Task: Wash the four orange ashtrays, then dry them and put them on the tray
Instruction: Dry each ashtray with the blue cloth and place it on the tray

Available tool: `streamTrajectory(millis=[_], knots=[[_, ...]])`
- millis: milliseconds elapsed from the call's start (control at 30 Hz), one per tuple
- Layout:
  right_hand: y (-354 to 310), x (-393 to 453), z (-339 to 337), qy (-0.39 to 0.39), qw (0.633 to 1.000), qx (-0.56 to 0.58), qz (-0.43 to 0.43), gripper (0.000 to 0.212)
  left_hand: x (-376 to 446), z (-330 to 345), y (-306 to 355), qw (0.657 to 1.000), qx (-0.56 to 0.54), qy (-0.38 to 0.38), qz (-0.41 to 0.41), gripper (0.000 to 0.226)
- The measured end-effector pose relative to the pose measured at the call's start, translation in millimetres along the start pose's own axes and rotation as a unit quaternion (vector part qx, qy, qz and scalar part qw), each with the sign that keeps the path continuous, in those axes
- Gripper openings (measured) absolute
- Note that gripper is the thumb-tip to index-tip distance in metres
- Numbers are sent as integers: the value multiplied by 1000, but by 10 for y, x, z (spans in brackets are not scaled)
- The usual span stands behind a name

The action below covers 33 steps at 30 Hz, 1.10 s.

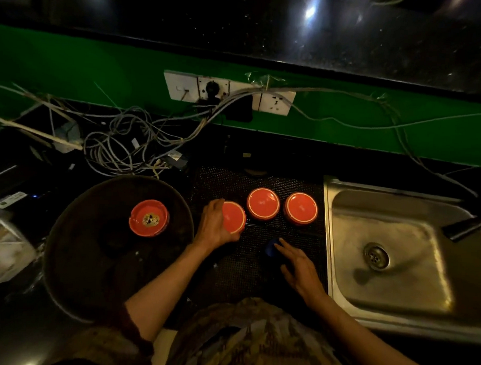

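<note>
One orange ashtray sits upright on the round dark tray, with ash in its middle. My left hand grips a second orange ashtray, tilted, just right of the tray over the black mat. Two more orange ashtrays lie upside down on the mat. My right hand hovers with straight fingers, its fingertips at a small blue object on the mat.
A steel sink with a drain lies to the right; a dark tap reaches over it. Tangled cables and a socket strip fill the back left. A pale container stands at the far left.
</note>
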State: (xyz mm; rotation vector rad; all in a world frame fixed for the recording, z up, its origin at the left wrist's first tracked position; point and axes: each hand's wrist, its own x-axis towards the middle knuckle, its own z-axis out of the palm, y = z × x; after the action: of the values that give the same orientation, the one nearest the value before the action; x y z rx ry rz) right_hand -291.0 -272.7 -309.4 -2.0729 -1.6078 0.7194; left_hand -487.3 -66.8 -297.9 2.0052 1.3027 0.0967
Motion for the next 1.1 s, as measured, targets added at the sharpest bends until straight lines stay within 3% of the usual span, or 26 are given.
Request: streamTrajectory(millis=[233, 333, 600, 767, 933, 1100], knots=[[5, -158, -66, 84, 987, 103, 87, 57, -536, 512, 160, 991, 20, -55, 119, 116], [24, -266, -153, 103, 987, 101, 66, 54, -600, 701, 283, 986, 34, -69, 148, 117], [-30, -331, -29, -40, 995, -67, -68, 62, -715, 755, 226, 989, -26, -66, 126, 116], [-195, -200, -86, -121, 975, -181, -53, 76, -694, 613, -84, 988, 70, -75, 115, 105], [-440, 43, -86, -169, 962, -204, -71, 84, -723, 610, 62, 992, 21, -93, 87, 103], [-404, -47, -57, -206, 948, -203, -132, 77, -693, 608, 46, 994, -38, -75, 63, 93]])
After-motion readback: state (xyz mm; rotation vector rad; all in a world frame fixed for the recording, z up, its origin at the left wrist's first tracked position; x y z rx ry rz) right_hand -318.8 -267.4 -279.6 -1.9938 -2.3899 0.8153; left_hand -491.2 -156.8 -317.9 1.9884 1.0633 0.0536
